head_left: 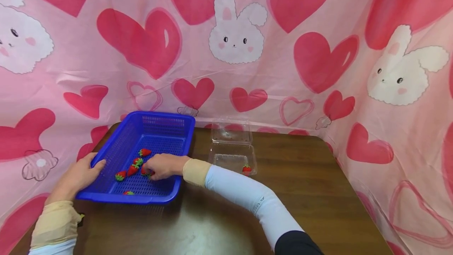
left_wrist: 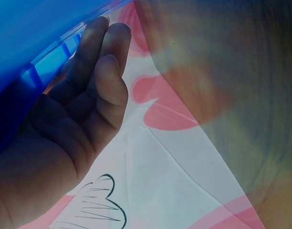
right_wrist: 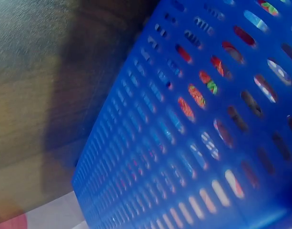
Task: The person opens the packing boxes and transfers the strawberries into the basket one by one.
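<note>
A blue plastic basket [head_left: 124, 198] with slotted walls stands tilted on the left of the table, several strawberries [head_left: 133, 169] lying on its floor. My left hand [head_left: 78, 174] holds the basket's left rim, the thumb over the edge; the left wrist view shows the fingers [left_wrist: 95, 71] curled against the outside. Reaching over the right rim, my right hand [head_left: 163, 167] has its fingers curled down round a strawberry [head_left: 143, 169], partly hidden by them. In the right wrist view the basket wall [right_wrist: 150, 124] covers the hand, and red and green show through its slots.
Right of the basket, an open clear plastic box [head_left: 231, 156] has its lid [head_left: 231, 133] raised towards the back, and one strawberry [head_left: 246, 168] sits in its front right corner. Behind the brown wooden table [head_left: 301, 192] hangs a pink cloth [head_left: 276, 70] with hearts and rabbits.
</note>
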The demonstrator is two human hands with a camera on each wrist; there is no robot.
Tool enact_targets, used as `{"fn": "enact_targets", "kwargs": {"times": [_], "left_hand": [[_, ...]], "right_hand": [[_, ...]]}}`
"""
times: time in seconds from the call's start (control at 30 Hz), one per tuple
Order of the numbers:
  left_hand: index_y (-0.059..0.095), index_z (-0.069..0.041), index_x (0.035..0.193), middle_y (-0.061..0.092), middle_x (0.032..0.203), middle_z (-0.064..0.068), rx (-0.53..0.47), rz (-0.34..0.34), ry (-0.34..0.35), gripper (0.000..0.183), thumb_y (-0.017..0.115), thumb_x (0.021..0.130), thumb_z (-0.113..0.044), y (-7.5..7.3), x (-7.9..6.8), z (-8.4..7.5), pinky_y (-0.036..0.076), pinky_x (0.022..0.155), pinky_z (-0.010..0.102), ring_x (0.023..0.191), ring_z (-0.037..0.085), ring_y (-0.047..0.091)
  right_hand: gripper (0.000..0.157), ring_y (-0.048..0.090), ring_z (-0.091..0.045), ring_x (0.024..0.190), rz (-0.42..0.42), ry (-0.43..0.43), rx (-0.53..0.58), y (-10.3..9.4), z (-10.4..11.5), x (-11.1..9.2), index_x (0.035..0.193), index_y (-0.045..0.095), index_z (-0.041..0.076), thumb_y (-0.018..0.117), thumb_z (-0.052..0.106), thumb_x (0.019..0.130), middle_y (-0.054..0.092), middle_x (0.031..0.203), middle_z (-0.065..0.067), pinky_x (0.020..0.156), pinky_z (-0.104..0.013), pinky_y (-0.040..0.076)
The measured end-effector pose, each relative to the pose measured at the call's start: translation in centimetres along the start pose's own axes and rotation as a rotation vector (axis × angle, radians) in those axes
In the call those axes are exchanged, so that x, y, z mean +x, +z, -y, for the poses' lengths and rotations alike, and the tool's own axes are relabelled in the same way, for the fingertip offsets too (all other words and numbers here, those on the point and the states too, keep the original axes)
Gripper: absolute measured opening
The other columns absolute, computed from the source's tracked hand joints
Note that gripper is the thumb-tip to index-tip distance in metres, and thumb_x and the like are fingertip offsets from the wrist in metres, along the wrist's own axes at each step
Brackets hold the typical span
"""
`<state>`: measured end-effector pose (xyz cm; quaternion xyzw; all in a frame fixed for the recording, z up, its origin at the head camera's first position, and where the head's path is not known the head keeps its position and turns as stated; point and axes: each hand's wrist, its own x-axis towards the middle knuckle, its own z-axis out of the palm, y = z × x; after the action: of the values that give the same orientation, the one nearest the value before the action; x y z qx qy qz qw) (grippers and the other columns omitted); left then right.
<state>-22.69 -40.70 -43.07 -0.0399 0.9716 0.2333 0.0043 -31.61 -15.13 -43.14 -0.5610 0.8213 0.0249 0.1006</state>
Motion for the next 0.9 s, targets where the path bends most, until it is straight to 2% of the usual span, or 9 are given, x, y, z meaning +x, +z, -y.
{"fn": "enact_targets", "kwargs": {"times": [0.2, 0.43, 0.53, 0.63, 0.73, 0.9], "left_hand": [[0.032, 0.016, 0.137, 0.047, 0.123, 0.046, 0.002, 0.012, -0.006, 0.065, 0.043, 0.102, -0.038, -0.1, 0.0, -0.1, 0.045, 0.085, 0.068, 0.101, 0.058, 0.054], [0.031, 0.017, 0.138, 0.046, 0.124, 0.046, 0.002, 0.024, -0.005, 0.067, 0.043, 0.102, -0.039, -0.2, -0.1, 0.0, 0.045, 0.085, 0.069, 0.103, 0.059, 0.053], [0.028, 0.017, 0.140, 0.043, 0.126, 0.046, 0.002, 0.045, -0.023, 0.070, 0.043, 0.102, -0.040, -0.3, 0.0, 0.0, 0.045, 0.086, 0.070, 0.105, 0.060, 0.051], [0.025, 0.017, 0.142, 0.042, 0.127, 0.046, 0.002, 0.059, -0.038, 0.073, 0.042, 0.102, -0.042, -0.3, 0.1, 0.0, 0.044, 0.086, 0.071, 0.105, 0.060, 0.051], [0.025, 0.018, 0.141, 0.042, 0.127, 0.046, 0.004, 0.061, -0.038, 0.074, 0.042, 0.102, -0.043, -0.3, 0.1, 0.1, 0.044, 0.087, 0.071, 0.106, 0.060, 0.050], [0.030, 0.018, 0.138, 0.045, 0.125, 0.046, 0.013, 0.021, -0.013, 0.069, 0.044, 0.102, -0.039, 0.0, 0.1, 0.2, 0.044, 0.087, 0.070, 0.104, 0.060, 0.052]], "right_hand": [[0.011, 0.050, -0.006, 0.074, 0.024, -0.005, -0.018, 0.5, 0.3, 0.6, 0.089, 0.060, 0.018, 0.070, 0.023, 0.089, 0.055, 0.080, 0.009, 0.065, -0.020, 0.042], [0.010, 0.052, -0.005, 0.077, 0.043, 0.023, -0.020, 0.5, 0.5, 0.8, 0.095, 0.065, 0.020, 0.070, 0.026, 0.090, 0.061, 0.086, 0.010, 0.068, -0.019, 0.045], [0.007, 0.052, -0.004, 0.075, 0.012, 0.023, 0.013, 0.3, 0.3, 0.6, 0.094, 0.064, 0.021, 0.067, 0.026, 0.092, 0.059, 0.084, 0.010, 0.065, -0.017, 0.043], [0.007, 0.052, -0.002, 0.070, -0.074, 0.013, 0.069, -0.1, 0.0, 0.2, 0.090, 0.062, 0.020, 0.063, 0.025, 0.095, 0.057, 0.079, 0.011, 0.061, -0.015, 0.040], [0.011, 0.048, -0.001, 0.066, -0.197, -0.001, 0.127, -0.6, -0.6, -0.4, 0.085, 0.059, 0.019, 0.061, 0.021, 0.095, 0.052, 0.075, 0.011, 0.059, -0.012, 0.037], [0.016, 0.043, 0.000, 0.066, -0.369, -0.016, 0.179, -1.7, -2.0, -2.3, 0.078, 0.053, 0.017, 0.061, 0.016, 0.091, 0.047, 0.073, 0.010, 0.060, -0.010, 0.034]]}}
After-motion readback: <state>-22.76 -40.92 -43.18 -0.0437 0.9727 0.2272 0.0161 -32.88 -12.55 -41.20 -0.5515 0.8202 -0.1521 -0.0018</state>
